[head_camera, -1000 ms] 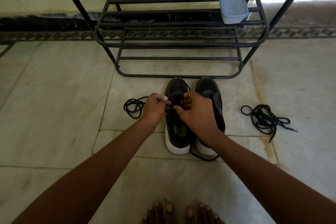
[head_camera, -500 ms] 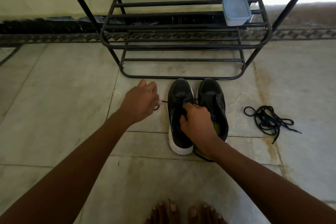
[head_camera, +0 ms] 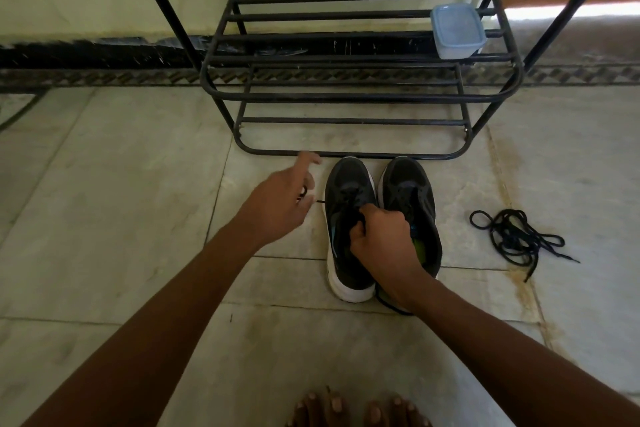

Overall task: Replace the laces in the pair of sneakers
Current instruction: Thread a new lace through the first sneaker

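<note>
Two black sneakers with white soles stand side by side on the floor, toes toward a shoe rack: the left sneaker point(head_camera: 346, 180) and the right sneaker point(head_camera: 407, 184). My right hand point(head_camera: 381, 243) grips the left sneaker at its tongue, fingers curled into the opening. My left hand point(head_camera: 280, 199) hovers just left of that shoe, forefinger stretched out. A thin black lace point(head_camera: 319, 201) runs from its fingers to the shoe's eyelets. Part of the lace's loop shows under the fingers; the rest is hidden by the hand.
A loose pile of black laces point(head_camera: 516, 239) lies on the tiles to the right of the shoes. The black metal shoe rack point(head_camera: 346, 97) stands just beyond the toes, with a blue-lidded plastic box point(head_camera: 455, 31) on a shelf. My bare toes point(head_camera: 346, 409) show at the bottom edge.
Both hands were together over the left sneaker's eyelets. My left hand has moved out to the left with the lace, and my right hand has dropped back to the shoe's tongue.
</note>
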`<action>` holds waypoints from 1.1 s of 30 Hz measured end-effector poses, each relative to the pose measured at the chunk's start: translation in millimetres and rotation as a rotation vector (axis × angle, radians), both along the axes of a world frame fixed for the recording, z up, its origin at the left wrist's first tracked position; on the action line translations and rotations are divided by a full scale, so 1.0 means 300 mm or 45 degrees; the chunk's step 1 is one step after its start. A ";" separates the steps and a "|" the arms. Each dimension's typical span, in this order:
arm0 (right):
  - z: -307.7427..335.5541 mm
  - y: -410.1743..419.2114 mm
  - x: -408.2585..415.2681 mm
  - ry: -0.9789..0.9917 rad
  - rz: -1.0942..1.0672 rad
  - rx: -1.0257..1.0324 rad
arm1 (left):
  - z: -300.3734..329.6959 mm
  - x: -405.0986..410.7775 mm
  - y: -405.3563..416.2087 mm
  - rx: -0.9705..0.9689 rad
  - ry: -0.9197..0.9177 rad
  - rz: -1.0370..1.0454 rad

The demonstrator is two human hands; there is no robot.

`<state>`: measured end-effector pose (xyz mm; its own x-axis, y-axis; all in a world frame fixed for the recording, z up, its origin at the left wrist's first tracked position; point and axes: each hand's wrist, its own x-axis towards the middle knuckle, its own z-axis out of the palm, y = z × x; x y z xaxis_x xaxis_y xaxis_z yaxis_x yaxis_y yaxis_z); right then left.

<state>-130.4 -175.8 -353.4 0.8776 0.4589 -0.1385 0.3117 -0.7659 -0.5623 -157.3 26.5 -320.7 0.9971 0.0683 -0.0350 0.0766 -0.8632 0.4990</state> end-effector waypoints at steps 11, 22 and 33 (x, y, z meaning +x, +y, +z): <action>-0.003 -0.005 0.014 0.014 -0.094 0.054 | 0.054 -0.038 -0.035 -0.254 -0.043 0.035; 0.043 -0.057 0.130 0.038 0.271 0.379 | 0.147 -0.082 -0.121 -0.568 -0.095 -0.017; 0.142 -0.069 0.208 0.523 0.250 1.056 | 0.016 -0.158 -0.038 -0.431 0.164 0.180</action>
